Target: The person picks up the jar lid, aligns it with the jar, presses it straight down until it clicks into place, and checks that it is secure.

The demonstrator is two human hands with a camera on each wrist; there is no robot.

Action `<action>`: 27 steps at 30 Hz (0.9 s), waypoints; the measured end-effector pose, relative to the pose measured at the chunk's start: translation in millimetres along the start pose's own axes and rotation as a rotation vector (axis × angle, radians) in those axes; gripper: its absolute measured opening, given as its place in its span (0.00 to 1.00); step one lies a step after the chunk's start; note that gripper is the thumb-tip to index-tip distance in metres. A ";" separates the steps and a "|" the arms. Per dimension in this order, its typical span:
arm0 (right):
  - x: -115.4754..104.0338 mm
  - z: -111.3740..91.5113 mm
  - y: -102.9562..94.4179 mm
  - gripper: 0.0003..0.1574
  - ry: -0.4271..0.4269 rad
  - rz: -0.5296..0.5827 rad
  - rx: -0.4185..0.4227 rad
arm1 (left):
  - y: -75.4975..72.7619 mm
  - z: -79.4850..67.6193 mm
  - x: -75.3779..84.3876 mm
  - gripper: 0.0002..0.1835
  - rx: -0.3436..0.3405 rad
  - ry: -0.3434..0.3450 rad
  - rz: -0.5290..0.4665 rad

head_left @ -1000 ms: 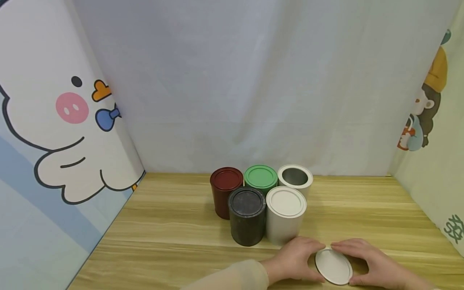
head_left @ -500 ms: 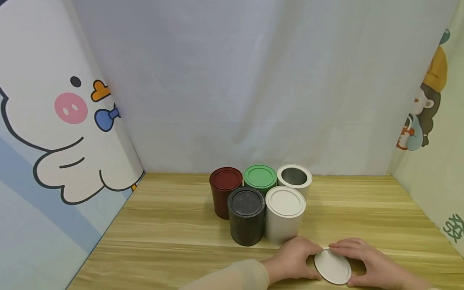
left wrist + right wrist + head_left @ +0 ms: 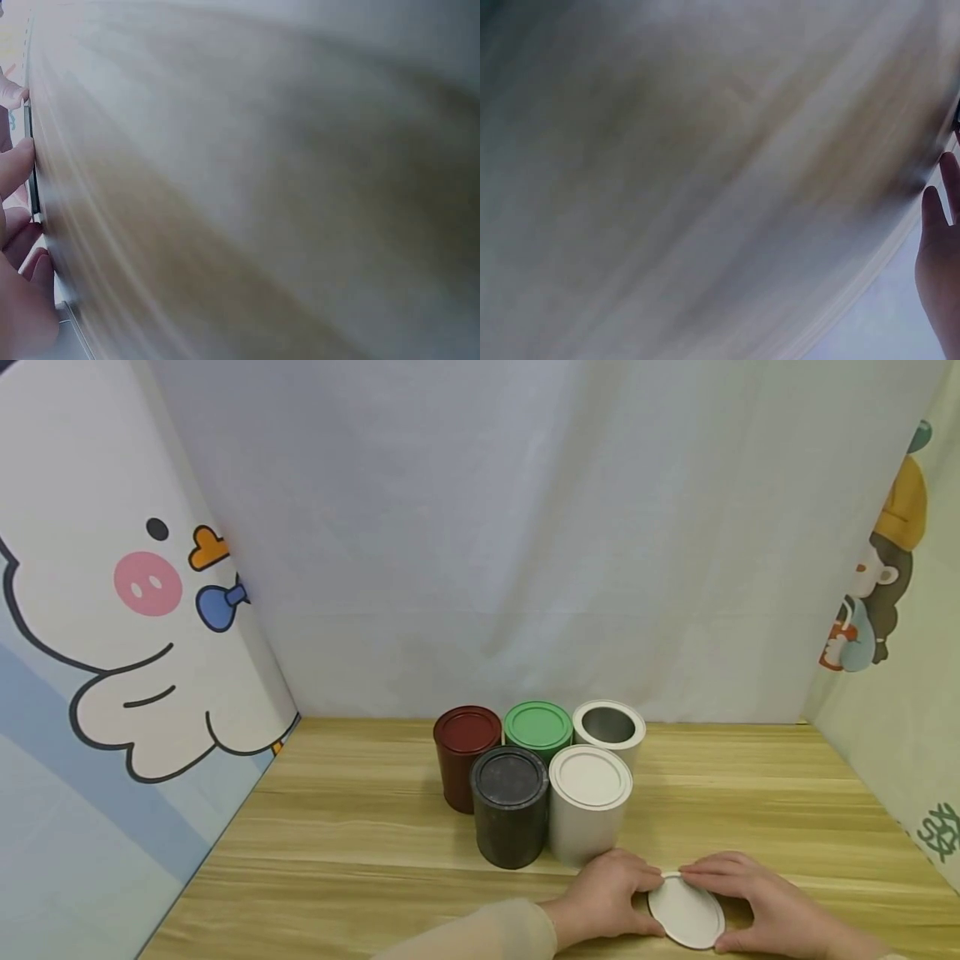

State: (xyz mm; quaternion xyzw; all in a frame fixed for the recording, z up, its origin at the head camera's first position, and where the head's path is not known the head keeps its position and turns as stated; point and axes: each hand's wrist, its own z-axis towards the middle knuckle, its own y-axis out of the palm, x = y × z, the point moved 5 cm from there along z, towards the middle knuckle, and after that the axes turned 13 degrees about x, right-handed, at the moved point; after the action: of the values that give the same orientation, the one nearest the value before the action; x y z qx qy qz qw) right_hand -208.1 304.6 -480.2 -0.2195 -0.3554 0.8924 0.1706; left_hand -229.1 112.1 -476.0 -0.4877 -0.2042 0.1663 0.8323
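Observation:
A round white lid (image 3: 686, 914) lies at the lower right of the head view, close over the wooden table. My left hand (image 3: 609, 897) grips its left edge, thumb at the near side and fingers at the far side. On the opposite edge, my right hand (image 3: 768, 906) holds it between thumb and fingers. The left wrist view catches the fingers (image 3: 16, 169) along the lid's thin rim (image 3: 31, 161). Only part of a hand (image 3: 941, 262) shows at the right border of the right wrist view.
Beyond the left hand stand a white lidded can (image 3: 588, 827) and a black one (image 3: 512, 827). Behind them are a dark red can (image 3: 459, 772), a green can (image 3: 538, 727) and an open-topped white can (image 3: 636, 756). A pale curtain (image 3: 487, 568) closes off the back.
Both hands and the white lid have shifted very slightly to the left, their grip on its rim looking the same. The cans stay put.

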 end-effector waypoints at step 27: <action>-3.4 -0.4 -9.3 0.45 0.113 0.084 -0.028 | -6.0 -0.4 -1.7 0.27 0.064 -0.173 -0.235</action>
State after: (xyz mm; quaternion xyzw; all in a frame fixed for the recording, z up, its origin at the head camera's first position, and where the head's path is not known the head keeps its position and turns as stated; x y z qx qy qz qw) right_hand -203.7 309.7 -473.0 -0.2866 -0.3482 0.8799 0.1495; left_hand -229.9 108.1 -471.2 -0.4175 -0.3256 0.1155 0.8404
